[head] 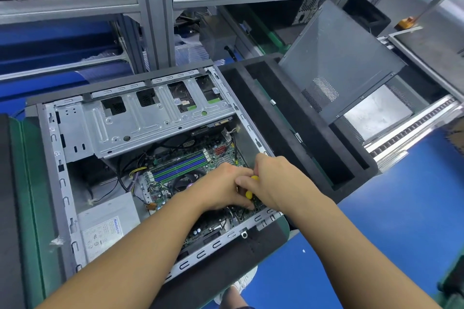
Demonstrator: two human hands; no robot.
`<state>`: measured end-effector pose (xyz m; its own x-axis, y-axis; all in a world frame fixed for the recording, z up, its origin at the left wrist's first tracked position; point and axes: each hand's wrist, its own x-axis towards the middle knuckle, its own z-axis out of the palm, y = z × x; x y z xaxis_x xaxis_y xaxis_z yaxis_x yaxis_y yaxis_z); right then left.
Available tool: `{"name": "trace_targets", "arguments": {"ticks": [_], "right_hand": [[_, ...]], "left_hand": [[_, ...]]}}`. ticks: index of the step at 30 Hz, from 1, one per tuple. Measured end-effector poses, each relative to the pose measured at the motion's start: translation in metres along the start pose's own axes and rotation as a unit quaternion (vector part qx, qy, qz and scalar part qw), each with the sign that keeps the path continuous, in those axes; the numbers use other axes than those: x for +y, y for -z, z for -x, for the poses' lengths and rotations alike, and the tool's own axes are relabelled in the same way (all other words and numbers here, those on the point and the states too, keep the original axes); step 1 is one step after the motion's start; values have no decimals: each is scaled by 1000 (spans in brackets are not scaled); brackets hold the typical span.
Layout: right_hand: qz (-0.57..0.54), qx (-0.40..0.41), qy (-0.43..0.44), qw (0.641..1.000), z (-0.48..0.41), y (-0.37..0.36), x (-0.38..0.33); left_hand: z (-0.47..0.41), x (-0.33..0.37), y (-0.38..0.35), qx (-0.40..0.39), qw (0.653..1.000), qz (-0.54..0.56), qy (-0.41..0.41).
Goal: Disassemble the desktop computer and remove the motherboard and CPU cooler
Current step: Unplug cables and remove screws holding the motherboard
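- Two hands meet over the motherboard [160, 198] inside the open computer case [53, 158].
- Right hand [277, 182] wraps a yellow screwdriver [254, 178]; left hand [221, 189] curls round its lower part.
- Both forearms slope down into the case.

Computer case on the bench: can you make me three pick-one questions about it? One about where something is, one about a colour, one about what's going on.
1. Where is the silver power supply?
A. near-left corner of the computer case
B. on a chair
C. on the top shelf

2. What colour is the tool handle between the left hand and right hand?
A. red
B. yellow
C. white

3. The motherboard is:
A. in the air
B. in a bag
C. inside the case

Answers: A, it lies in the case's near-left corner; B, yellow shows between the hands; C, it sits within the case walls.
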<state>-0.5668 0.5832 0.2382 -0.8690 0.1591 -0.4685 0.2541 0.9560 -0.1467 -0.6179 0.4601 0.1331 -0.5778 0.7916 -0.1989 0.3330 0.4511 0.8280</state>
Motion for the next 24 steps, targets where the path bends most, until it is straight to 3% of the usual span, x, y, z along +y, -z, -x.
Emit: {"name": "trace_targets", "arguments": {"ticks": [3, 7, 10, 14, 18, 24], "right_hand": [[0, 9, 24, 1000, 0, -3, -1], [-2, -47, 65, 997, -1, 1, 1], [-24, -59, 62, 996, -2, 1, 3], [3, -9, 7, 1000, -1, -3, 3], [8, 0, 36, 999, 0, -7, 2], [-16, -49, 60, 997, 0, -1, 2]], "left_hand": [[1, 0, 1, -13, 1000, -7, 3], [0, -4, 2, -24, 999, -34, 16], [0, -3, 0, -6, 999, -48, 16], [-1, 0, 0, -4, 1000, -13, 4], [-1, -3, 1, -16, 1000, -9, 6], [-3, -6, 0, -10, 999, -31, 22]]}}
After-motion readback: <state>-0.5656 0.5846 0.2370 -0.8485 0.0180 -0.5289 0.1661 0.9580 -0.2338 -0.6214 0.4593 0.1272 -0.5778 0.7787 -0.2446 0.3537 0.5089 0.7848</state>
